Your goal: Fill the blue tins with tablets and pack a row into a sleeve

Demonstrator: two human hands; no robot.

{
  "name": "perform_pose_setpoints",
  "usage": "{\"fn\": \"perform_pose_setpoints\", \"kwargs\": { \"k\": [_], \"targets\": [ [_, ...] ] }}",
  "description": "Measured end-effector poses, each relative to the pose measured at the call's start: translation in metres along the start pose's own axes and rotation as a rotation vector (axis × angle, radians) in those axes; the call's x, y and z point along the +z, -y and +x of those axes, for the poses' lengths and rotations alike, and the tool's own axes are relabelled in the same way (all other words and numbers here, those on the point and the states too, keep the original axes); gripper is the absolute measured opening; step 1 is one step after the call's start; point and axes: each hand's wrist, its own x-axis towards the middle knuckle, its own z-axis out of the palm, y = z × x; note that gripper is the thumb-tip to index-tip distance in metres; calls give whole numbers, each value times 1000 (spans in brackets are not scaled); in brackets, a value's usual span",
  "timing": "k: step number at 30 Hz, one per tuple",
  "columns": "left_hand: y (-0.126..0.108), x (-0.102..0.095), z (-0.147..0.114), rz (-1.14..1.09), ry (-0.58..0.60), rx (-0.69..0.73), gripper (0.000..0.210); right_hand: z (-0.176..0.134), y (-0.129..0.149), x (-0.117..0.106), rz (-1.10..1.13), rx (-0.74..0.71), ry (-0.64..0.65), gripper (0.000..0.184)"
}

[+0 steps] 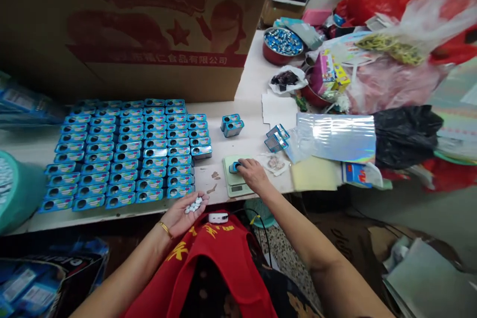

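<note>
My left hand (181, 216) is cupped palm up near the table's front edge, holding a small heap of white candies (194, 205). With the fingers of my right hand (255, 175) I grip a small blue tin (234, 167) that is on a pale green kitchen scale (239, 190). My fingers cover part of this tin. Left of the scale, rows of blue tins (126, 156) with dark round openings cover the tabletop. Two similar tins (233, 128) stand behind the scale, and a few more (276, 140) lie tilted to its right.
A large cardboard box (160, 79) rises behind the tins. At far left stands a teal tub (22, 194) of white pieces. A red bowl (274, 54) of small blue-and-silver pieces sits at the back. Silvery plastic sheets (337, 134) and bags crowd the right side.
</note>
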Motion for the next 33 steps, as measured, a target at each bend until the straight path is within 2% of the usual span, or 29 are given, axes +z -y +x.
{"fn": "perform_pose_setpoints", "kwargs": {
  "k": [3, 5, 7, 10, 12, 16, 19, 22, 26, 30, 33],
  "targets": [
    [-4, -9, -7, 1, 1, -10, 16, -22, -1, 6, 177, 137, -162, 32],
    [-4, -17, -11, -25, -37, 1, 16, -45, -5, 11, 335, 320, -314, 36],
    [-1, -24, -14, -60, -71, 12, 17, -70, -11, 22, 516, 517, -415, 38],
    [8, -29, -13, -116, -96, 22, 19, -98, -23, 45, 757, 703, -412, 42],
    [17, -28, -10, -161, -110, 44, 20, -107, -32, 56, 830, 722, -384, 44],
    [34, -16, 0, -213, -114, 107, 23, -101, -53, 59, 847, 636, -366, 43],
    [44, -3, 9, -200, -110, 133, 26, -91, -66, 48, 863, 555, -340, 42],
    [51, 10, 17, -163, -111, 132, 27, -83, -65, 28, 827, 458, -335, 31],
    [60, 26, 26, -58, -77, 99, 27, -78, -27, 0, 789, 238, -286, 17],
    [71, 39, 31, 90, -25, 41, 28, -75, 27, -13, 792, -105, -91, 22],
    [77, 42, 33, 186, 33, -39, 27, -74, 50, -14, 759, -244, 14, 26]
  ]
}}
